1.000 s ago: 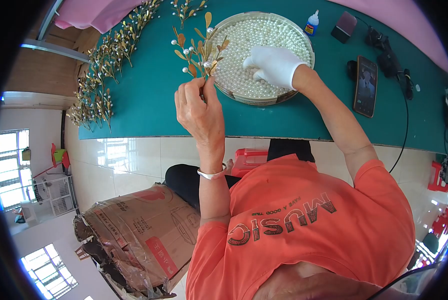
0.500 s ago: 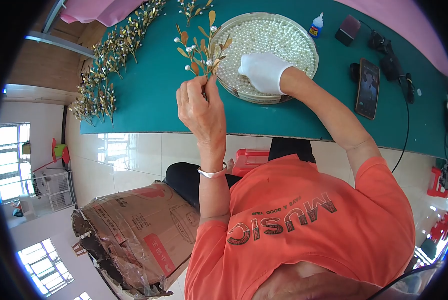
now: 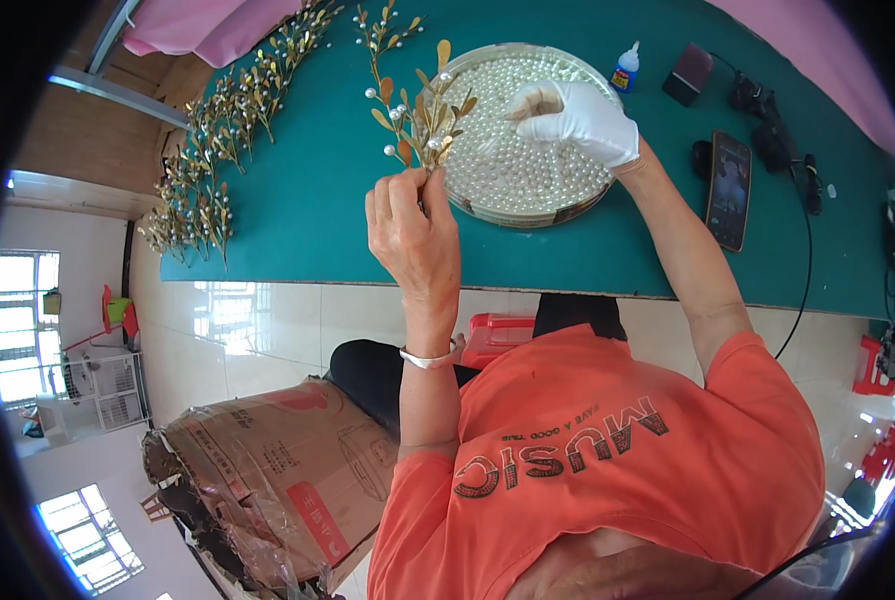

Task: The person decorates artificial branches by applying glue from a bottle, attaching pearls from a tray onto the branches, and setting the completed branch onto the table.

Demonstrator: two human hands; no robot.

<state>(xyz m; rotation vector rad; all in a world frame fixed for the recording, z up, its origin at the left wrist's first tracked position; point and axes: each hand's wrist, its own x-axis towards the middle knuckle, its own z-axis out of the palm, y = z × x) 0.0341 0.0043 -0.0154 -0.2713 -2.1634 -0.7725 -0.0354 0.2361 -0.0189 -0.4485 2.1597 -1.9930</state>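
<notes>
My left hand [image 3: 415,230] is closed round the stems of a gold leaf spray [image 3: 434,125] and holds it upright. White pearl beads tip several of its twigs. Beside it, my right hand [image 3: 583,122], in a white glove with some fingertips bare, hovers at a round tray [image 3: 528,219] full of pearl beads [image 3: 513,175]. Its thumb and fingers come together in a pinch over the beads; anything between the tips is too small to make out.
Several finished-looking gold sprays [image 3: 218,140] lie along the table's left side, another [image 3: 380,40] behind the held one. A glue bottle [image 3: 625,68], dark box [image 3: 692,76], phone [image 3: 730,190] and cables [image 3: 768,125] are at right. A cardboard box [image 3: 278,470] stands below the table.
My right hand has lifted from low in the bead tray and moved toward its right side, its thumb and fingers now showing. My left hand still holds the spray. The view has shifted slightly.
</notes>
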